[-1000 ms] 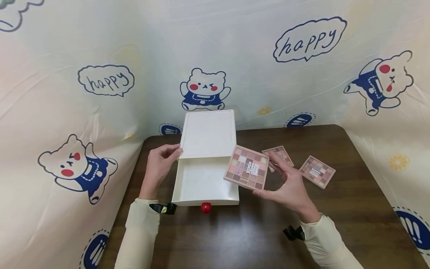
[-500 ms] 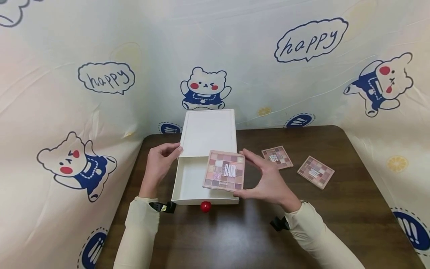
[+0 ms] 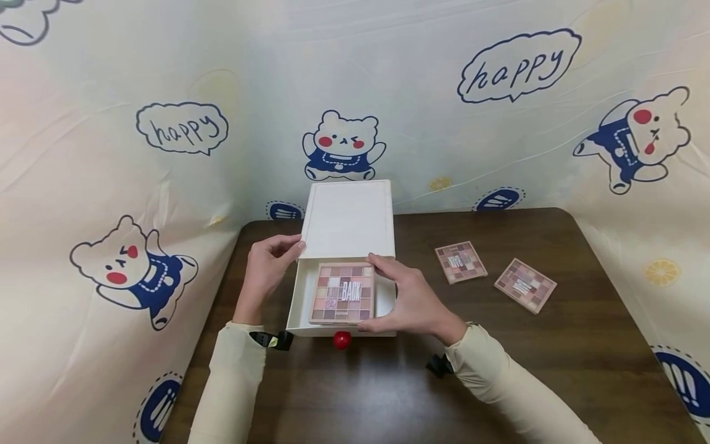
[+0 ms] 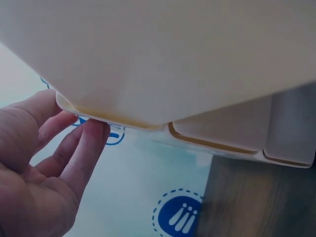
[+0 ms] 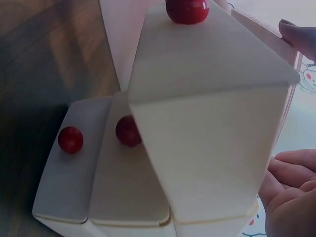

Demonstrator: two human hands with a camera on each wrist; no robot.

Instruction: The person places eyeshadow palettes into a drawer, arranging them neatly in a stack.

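Observation:
A white drawer box (image 3: 348, 219) stands at the back middle of the dark wooden table (image 3: 554, 370), with its top drawer (image 3: 298, 308) pulled out toward me. My right hand (image 3: 391, 297) pinches a pink eyeshadow palette (image 3: 344, 300) by its right edge and holds it flat inside the open drawer. My left hand (image 3: 281, 251) grips the box's front left corner. In the left wrist view its fingers (image 4: 81, 148) curl at the box's edge (image 4: 173, 59). The right wrist view shows the drawer front with its red knob (image 5: 187, 10).
Two more palettes (image 3: 461, 262) (image 3: 524, 285) lie on the table to the right of the box. Lower drawers with red knobs (image 5: 70, 139) (image 5: 128, 131) show in the right wrist view. Cartoon-print sheets surround the table at the back and sides.
My right hand carried the palette leftward from beside the box and lowered it into the open drawer. The left hand stayed on the box corner.

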